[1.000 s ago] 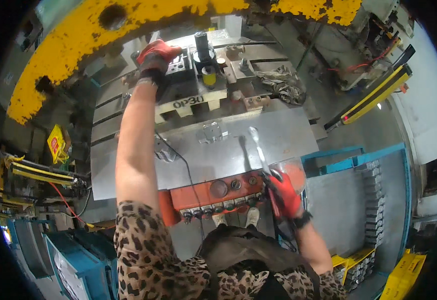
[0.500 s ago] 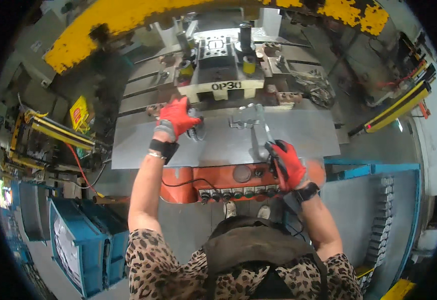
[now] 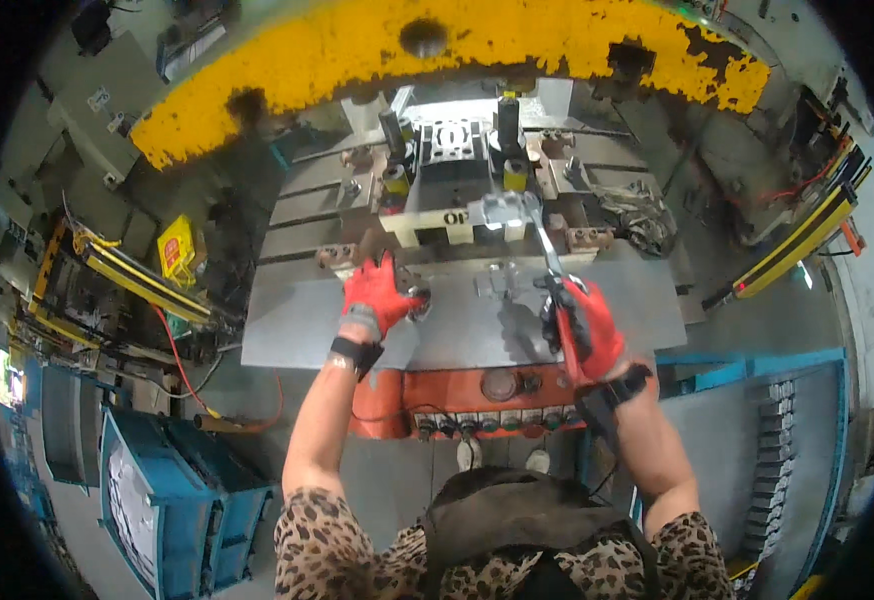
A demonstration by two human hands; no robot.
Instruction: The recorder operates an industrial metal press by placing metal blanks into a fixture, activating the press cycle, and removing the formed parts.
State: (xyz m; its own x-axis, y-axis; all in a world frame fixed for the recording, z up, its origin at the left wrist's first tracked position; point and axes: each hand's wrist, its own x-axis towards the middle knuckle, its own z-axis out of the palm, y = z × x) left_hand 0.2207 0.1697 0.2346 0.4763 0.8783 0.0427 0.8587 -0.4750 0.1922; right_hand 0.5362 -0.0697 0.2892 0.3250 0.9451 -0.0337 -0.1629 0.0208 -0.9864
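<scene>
My right hand (image 3: 589, 328), in a red and dark work glove, is closed around a pair of tongs (image 3: 549, 248) with a silver shaft. At their far end a small bent sheet-metal part (image 3: 503, 210) is held up in front of the die's pale front bar (image 3: 427, 226). Beneath it, another metal piece (image 3: 497, 281) lies on the grey steel plate (image 3: 302, 325). My left hand (image 3: 379, 294), also gloved in red, rests at the plate's left half. Its fingers curl around shiny metal parts (image 3: 419, 303), mostly hidden by the glove.
Beyond the plate stands the press die (image 3: 454, 142) with dark guide posts. A chipped yellow press beam (image 3: 337, 75) spans above. An orange control panel (image 3: 502, 385) with buttons is at the near edge. Blue bins (image 3: 172, 500) stand left; a blue-framed container (image 3: 727, 440) with stacked parts stands right.
My right hand has raised the tongs and the metal part off the plate, toward the die. The left hand stays by the metal parts. The view has shifted, showing more of the yellow beam.
</scene>
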